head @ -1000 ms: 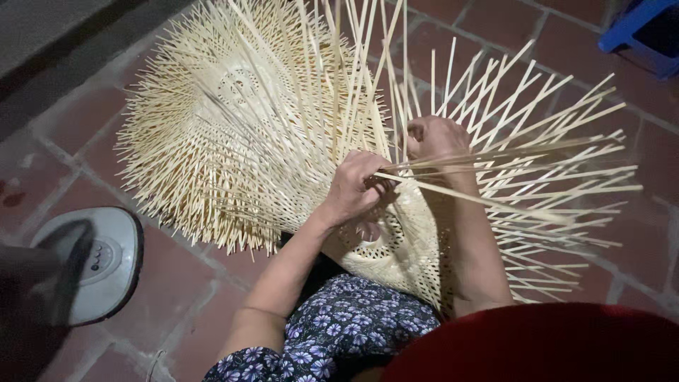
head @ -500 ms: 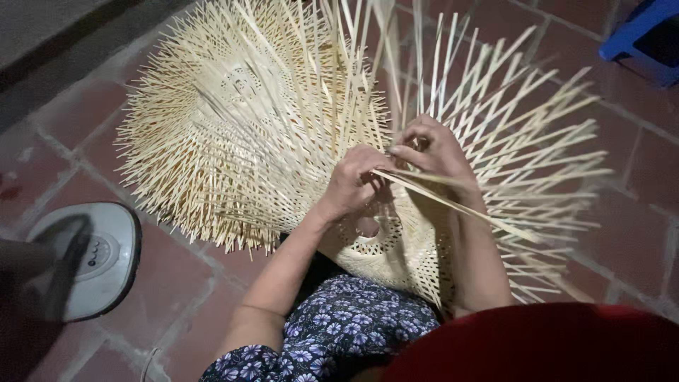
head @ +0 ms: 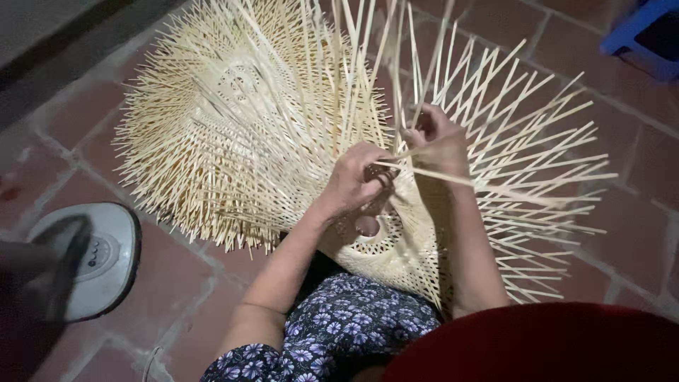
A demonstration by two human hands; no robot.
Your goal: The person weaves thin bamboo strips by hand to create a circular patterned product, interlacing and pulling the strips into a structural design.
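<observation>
Dozens of loose pale bamboo strips (head: 523,141) fan out from the half-woven pale bamboo basket (head: 396,247) resting on my lap, tilted up against my knees above the floral dark-blue trousers (head: 353,332). Open hexagonal lattice shows near its lower edge; the rim is unfinished, its ends splayed free.

Left hand (head: 357,180): fingers curled together, pinching strips at the weave's edge, pressing them down where they cross. Right hand (head: 438,141): fingers closed on one long strip (head: 495,185) that runs out to the right, thumb on top.

Step in hand, as I judge it: threading a single strip over and under its neighbours while my left hand holds the crossing tight. Next move calls for pulling that strip snug without kinking it, keeping the left pinch firm so the lattice does not loosen, then picking out the adjacent strip from the fan.

Behind the basket, a second, larger bristling mat of the same bamboo weave (head: 233,120) lies on the red brick-tiled floor (head: 177,283). Lower left: round white fan base with buttons (head: 92,255). Upper right corner: blue plastic stool (head: 643,28), well apart.
</observation>
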